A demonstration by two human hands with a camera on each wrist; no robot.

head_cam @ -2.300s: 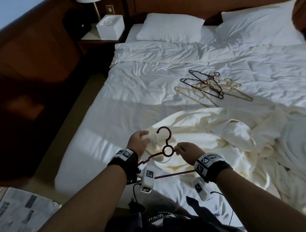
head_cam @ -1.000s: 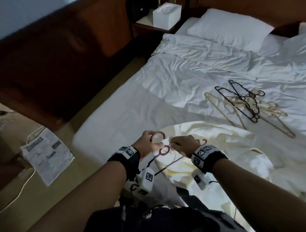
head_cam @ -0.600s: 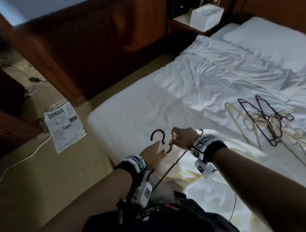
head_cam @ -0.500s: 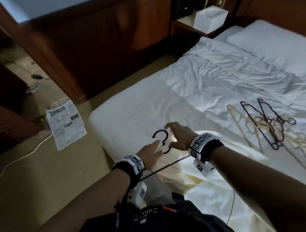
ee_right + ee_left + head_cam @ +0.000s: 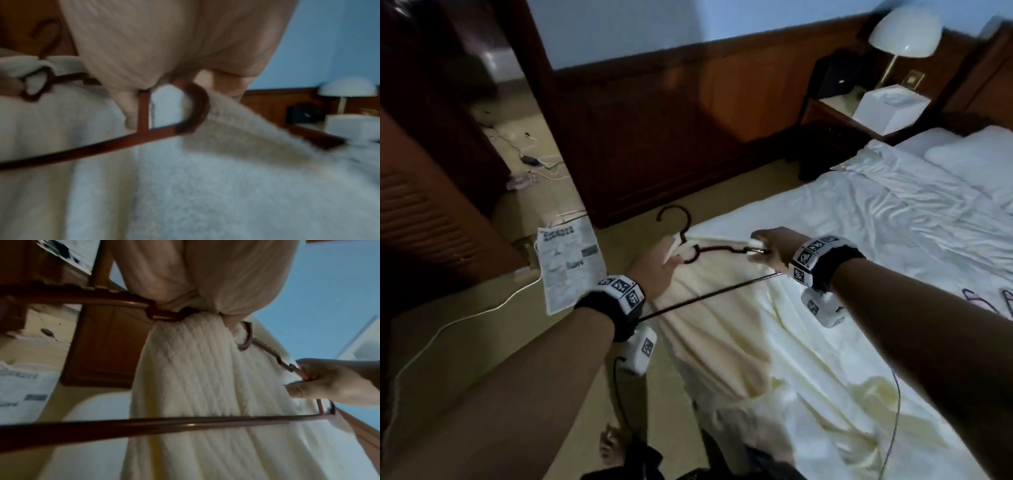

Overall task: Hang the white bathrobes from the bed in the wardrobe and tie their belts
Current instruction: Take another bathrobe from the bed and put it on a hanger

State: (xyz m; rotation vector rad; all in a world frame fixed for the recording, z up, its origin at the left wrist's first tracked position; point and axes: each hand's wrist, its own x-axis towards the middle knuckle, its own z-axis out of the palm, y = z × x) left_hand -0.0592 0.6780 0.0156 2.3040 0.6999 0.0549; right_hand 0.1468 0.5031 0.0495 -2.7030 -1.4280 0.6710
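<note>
A dark red-brown hanger (image 5: pixel 717 248) is held up at the bed's near corner, hook (image 5: pixel 674 219) pointing up. A cream-white bathrobe (image 5: pixel 750 342) drapes from it down onto the bed (image 5: pixel 876 222). My left hand (image 5: pixel 674 260) grips the hanger's neck together with the bunched robe collar (image 5: pixel 185 331). My right hand (image 5: pixel 758 246) pinches the hanger's right shoulder end (image 5: pixel 197 110) and the robe edge there. The hanger's bottom bar (image 5: pixel 185 423) runs free between my wrists. No belt can be made out.
Louvred wooden doors (image 5: pixel 421 222) stand at the left. A newspaper (image 5: pixel 568 260) and a white cable (image 5: pixel 482 308) lie on the floor. More hangers (image 5: pixel 989 301) lie on the bed at the right edge. A nightstand carries a white box (image 5: pixel 890 106) and a lamp (image 5: pixel 904 31).
My view has swung left toward the wooden doors. The hanger with the robe has risen off the bed. My right hand slid out to the hanger's right end, and my left closed on its neck.
</note>
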